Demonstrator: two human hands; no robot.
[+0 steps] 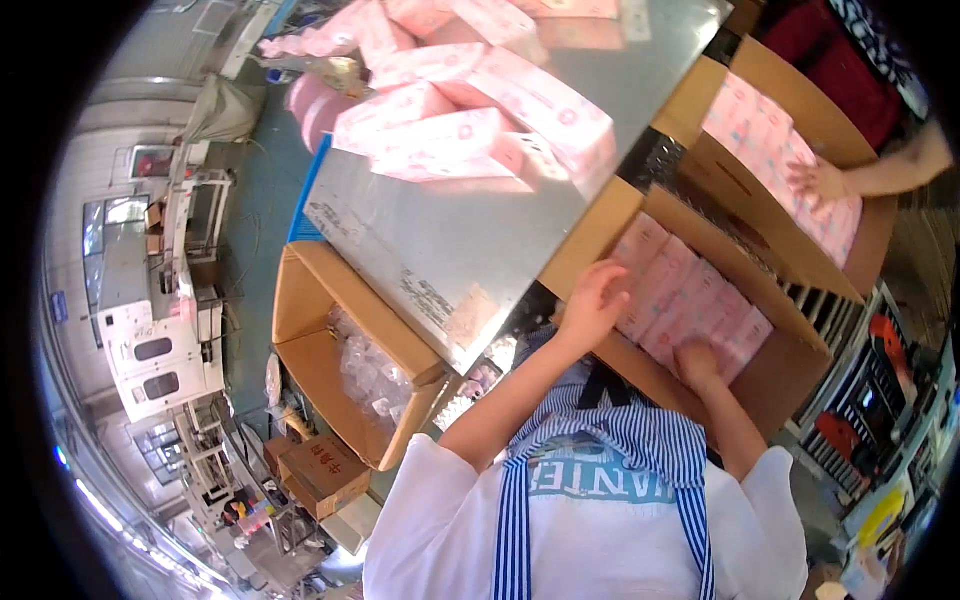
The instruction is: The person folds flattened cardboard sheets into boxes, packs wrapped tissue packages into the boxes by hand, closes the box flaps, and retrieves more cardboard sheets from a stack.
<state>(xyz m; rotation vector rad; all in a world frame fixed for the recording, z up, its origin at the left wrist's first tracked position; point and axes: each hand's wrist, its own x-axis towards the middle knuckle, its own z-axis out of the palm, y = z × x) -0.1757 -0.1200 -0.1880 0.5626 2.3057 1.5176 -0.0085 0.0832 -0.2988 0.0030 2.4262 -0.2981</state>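
beside metal table, left hand loosely parted over carton, right hand on pink packs, grip unclear

packs: pink, small print perhaps bluish | box: brown | apron: blue-white stripes | shirt: white | tabletop: grey

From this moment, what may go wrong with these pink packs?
The right hand is down on the pink packs in the near carton, so hard pressing might dent one. On the metal table, one loose pack lies close to the edge and might fall if bumped.
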